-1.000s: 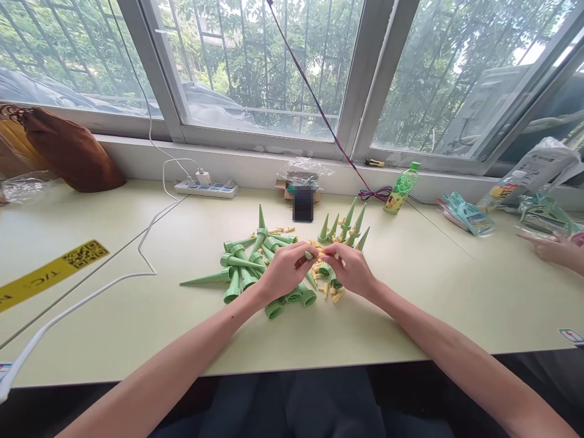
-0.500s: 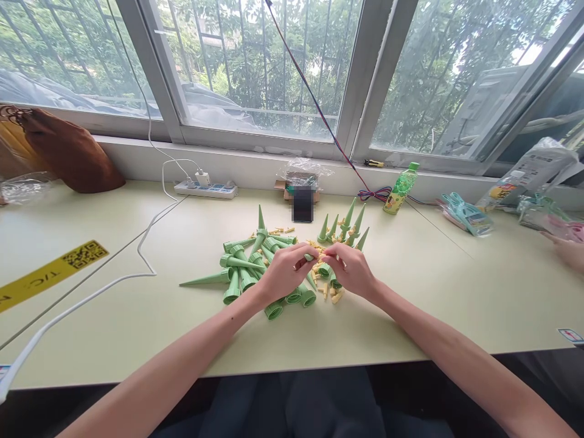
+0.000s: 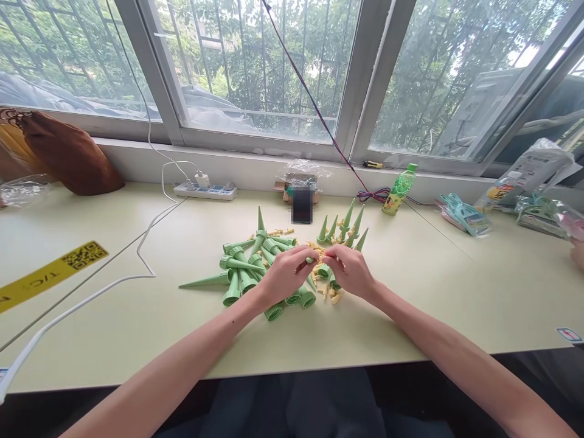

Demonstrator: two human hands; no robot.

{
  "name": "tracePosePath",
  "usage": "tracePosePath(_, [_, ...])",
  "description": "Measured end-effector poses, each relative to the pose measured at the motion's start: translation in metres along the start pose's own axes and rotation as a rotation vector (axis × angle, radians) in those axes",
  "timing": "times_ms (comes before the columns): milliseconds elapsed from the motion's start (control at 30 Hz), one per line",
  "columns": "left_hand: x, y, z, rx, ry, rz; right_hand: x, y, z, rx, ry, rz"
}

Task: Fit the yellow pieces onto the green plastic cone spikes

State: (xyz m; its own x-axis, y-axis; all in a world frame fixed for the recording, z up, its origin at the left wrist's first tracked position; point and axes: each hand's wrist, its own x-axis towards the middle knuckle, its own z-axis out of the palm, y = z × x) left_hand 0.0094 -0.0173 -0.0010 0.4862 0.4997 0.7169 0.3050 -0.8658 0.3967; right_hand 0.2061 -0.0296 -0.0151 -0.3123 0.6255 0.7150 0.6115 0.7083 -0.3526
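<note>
My left hand [image 3: 288, 269] is closed on a green spike, of which only a small bit shows between the fingers. Its fingertips nearly meet those of my right hand [image 3: 349, 267], which is pinched; what it holds is too small to make out. Green cone-shaped spikes [image 3: 246, 263] lie heaped on the left and under my left hand. Several green spikes [image 3: 358, 220] stand upright with yellow pieces on them beyond my right hand. Small yellow connectors [image 3: 336, 297] are scattered between and below the hands.
On the pale table [image 3: 150, 328] are a power strip [image 3: 212, 191] with a white cable, a dark blurred object [image 3: 302, 205], a green bottle [image 3: 400, 190] and packaged teal items [image 3: 463, 216]. A brown bag [image 3: 68, 155] lies back left. Another person's hand [image 3: 577, 253] shows at the right edge.
My hands have hardly moved and keep their pinched poses close together. At the right edge, the other person's hand has drawn back mostly out of view.
</note>
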Motion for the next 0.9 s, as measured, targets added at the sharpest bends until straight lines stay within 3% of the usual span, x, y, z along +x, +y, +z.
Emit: tracePosePath(900, [-0.0021, 0.0007, -0.0003, -0.01, -0.022, -0.022, -0.0004, -0.0005, 0.0032, 0.005, 0.014, 0.042])
